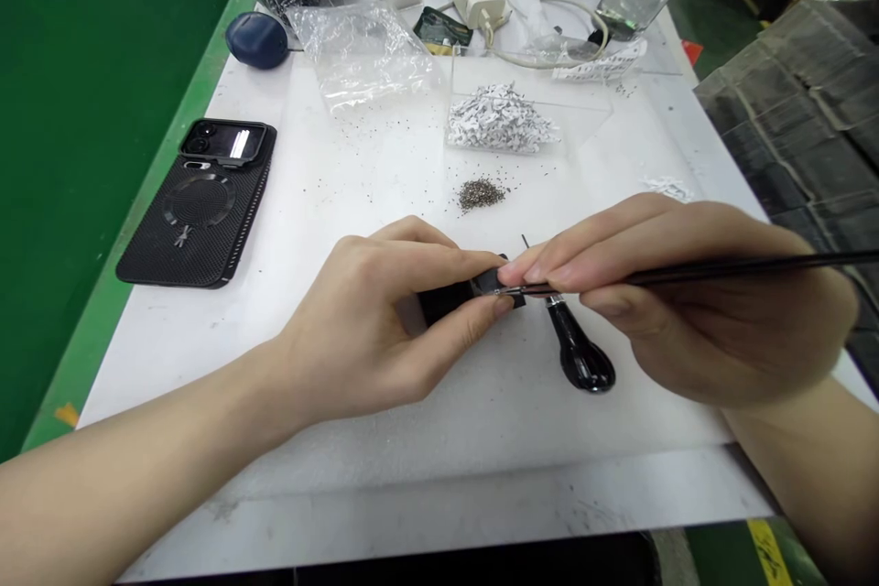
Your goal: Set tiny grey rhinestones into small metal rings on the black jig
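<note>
White table over green floor; left hand pinches a black part, mostly hidden by fingers. Right hand grips a thin dark tool, cut off at right. Beyond lie dark grains, then white bits.

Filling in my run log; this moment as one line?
left hand: grips black part | right hand: thin dark tool, tip at part | nearby: black-handled screwdriver-like tool

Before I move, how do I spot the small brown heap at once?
On the white table, find the clear tray holding a mound of white bits. Between it and the left hand sits a heap of brownish grains, set apart by its darker colour and finer pieces.
</note>
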Action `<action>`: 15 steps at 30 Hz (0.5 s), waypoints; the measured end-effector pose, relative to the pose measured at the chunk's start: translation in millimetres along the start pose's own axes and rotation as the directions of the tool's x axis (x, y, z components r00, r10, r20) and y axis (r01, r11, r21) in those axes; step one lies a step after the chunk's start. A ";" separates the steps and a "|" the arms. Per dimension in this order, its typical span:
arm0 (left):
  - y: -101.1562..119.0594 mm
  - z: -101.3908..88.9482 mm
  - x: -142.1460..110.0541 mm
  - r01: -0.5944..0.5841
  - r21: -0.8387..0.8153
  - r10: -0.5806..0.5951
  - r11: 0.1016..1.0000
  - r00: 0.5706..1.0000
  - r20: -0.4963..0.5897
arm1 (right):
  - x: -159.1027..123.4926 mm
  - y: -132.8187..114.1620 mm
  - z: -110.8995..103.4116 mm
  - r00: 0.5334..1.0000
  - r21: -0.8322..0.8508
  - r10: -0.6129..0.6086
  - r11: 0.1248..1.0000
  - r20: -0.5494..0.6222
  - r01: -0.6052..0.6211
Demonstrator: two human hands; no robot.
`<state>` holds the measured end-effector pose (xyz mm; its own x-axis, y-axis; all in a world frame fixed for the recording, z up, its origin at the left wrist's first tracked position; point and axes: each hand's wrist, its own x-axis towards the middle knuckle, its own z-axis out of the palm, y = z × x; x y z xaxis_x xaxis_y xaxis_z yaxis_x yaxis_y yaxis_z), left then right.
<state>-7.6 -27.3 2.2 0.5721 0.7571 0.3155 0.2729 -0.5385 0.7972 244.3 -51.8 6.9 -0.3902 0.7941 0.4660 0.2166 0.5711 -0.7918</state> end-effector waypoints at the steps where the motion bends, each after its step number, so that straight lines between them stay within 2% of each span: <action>1: 0.0 0.0 -0.1 -0.003 -0.001 0.003 1.000 1.000 -0.001 | 1.3 2.0 0.2 0.999 -0.001 -0.036 0.999 -0.006 0.036; 5: -1.1 -0.8 -0.2 -0.005 -0.014 0.005 1.000 1.000 0.002 | 7.4 13.5 1.2 0.969 0.033 -0.245 0.969 -0.038 0.247; 9: -1.7 -1.9 -0.5 0.000 -0.015 -0.001 1.000 1.000 -0.003 | 9.3 16.1 2.3 0.963 0.039 -0.268 0.962 -0.041 0.270; 11: -0.9 -2.2 -0.1 0.005 -0.011 -0.005 1.000 1.000 0.000 | 6.5 11.8 2.2 0.976 0.028 -0.214 0.976 -0.049 0.215; 15: 1.0 -2.0 1.0 0.015 -0.017 -0.015 1.000 1.000 0.007 | -2.8 2.0 0.5 1.000 0.027 0.029 0.999 0.002 -0.029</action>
<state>-8.3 -26.4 4.3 0.5730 0.7626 0.3003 0.2685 -0.5208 0.8103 245.4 -53.0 3.8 -0.3855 0.8099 0.4421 0.2036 0.5419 -0.8154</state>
